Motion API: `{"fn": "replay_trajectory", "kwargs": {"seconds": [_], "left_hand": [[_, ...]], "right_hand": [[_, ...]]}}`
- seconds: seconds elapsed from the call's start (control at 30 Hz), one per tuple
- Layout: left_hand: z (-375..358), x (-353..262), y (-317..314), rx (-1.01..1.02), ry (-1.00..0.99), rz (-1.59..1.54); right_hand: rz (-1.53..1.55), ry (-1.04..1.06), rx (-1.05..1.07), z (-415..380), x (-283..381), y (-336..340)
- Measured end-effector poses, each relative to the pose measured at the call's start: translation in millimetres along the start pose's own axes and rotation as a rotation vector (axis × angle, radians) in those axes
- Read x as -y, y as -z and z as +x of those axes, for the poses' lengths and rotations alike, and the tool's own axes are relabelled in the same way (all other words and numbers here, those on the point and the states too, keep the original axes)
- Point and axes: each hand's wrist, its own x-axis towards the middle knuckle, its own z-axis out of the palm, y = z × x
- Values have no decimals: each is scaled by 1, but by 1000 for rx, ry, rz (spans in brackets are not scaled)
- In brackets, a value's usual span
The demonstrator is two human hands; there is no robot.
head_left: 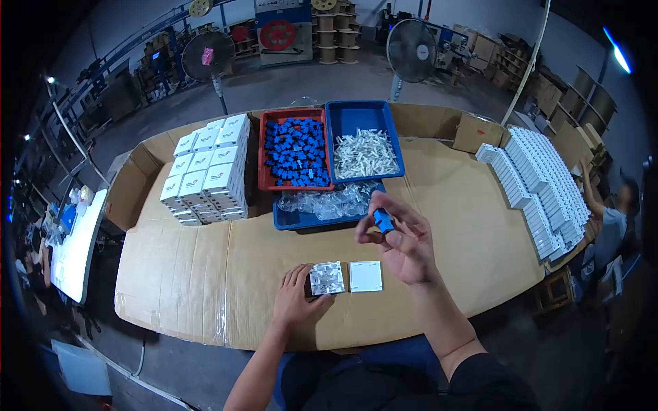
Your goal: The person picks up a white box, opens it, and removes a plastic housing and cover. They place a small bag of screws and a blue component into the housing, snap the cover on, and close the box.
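Note:
My right hand (406,241) is raised above the cardboard-covered table, pinching a small blue plastic part (382,220) between its fingertips. On the tabletop my left hand (297,294) grips the left side of a small square white box (326,278), thumb along the near edge and fingers at the far corner. The box's upper side looks shiny and silvery; its exact contents are hard to make out. Just right of it lies a flat white square piece (365,276), probably a lid, touched by neither hand.
Ahead stand a red tray (262,179) of blue parts and a blue tray (399,164) of white pieces. Below them a blue tray (282,222) holds clear plastic bits. White boxes (208,168) are stacked left, white pieces (538,188) right. A person (610,222) is at far right.

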Motion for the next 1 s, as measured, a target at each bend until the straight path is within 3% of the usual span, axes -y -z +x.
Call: {"fn": "replay_trajectory", "kwargs": {"seconds": [0.07, 0.17, 0.23, 0.3, 0.47, 0.57, 0.7, 0.83, 1.0], "left_hand": [[1, 4, -2, -4, -12, -1], [1, 12, -6, 2, -28, -7], [1, 9, -3, 2, -1, -21], [0, 16, -7, -28, -36, -31], [0, 20, -5, -31, -8, 8], [1, 25, -7, -22, 8, 4], [2, 26, -7, -22, 34, -36], [3, 27, -5, -18, 41, -63], [3, 31, -5, -28, 29, -86]], "right_hand": [[-61, -5, 1, 1, -1, 4], [-307, -177, -71, -4, -21, 21], [-107, -257, -140, -13, -46, 33], [-112, -378, -169, -24, -69, 39], [-536, -635, -193, -56, -138, 65], [-1116, -394, 58, -53, -151, 62], [-1366, -397, 117, -41, -166, 49], [-1454, -341, 263, -37, -174, 47], [-1424, -403, 287, -40, -182, 38]]}}
